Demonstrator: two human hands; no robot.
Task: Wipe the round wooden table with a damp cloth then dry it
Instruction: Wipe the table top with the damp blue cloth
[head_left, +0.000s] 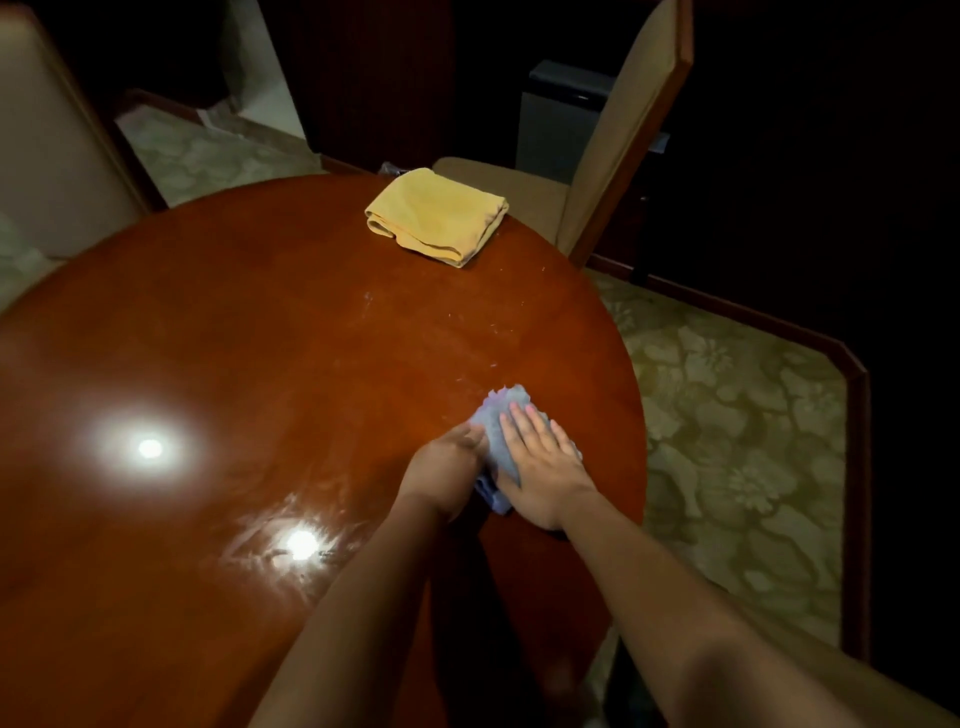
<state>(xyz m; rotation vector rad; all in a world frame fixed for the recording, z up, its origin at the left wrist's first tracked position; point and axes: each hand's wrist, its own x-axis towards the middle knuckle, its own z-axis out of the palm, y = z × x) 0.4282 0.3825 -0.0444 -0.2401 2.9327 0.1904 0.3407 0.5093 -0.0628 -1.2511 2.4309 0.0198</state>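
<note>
Dim room, patterned carpet (727, 415) around a round wooden table (260, 322) whose glossy top mirrors two ceiling lights. On its right side the right hand (540, 462) lies flat on a blue cloth (496, 415), fingers straight and close together, pressing it onto the wood. The left hand (447, 457) is at the cloth's left edge, fingers curled onto it; how firmly it grips I cannot tell. Both bare forearms reach in from the lower edge. Wet streaks and small flecks show on the wood just beyond the cloth. At the far rim lies a folded yellow towel (436, 215), well apart from the hands. Behind it stands a chair (623, 130); another chair (47, 130) is at far left.
</note>
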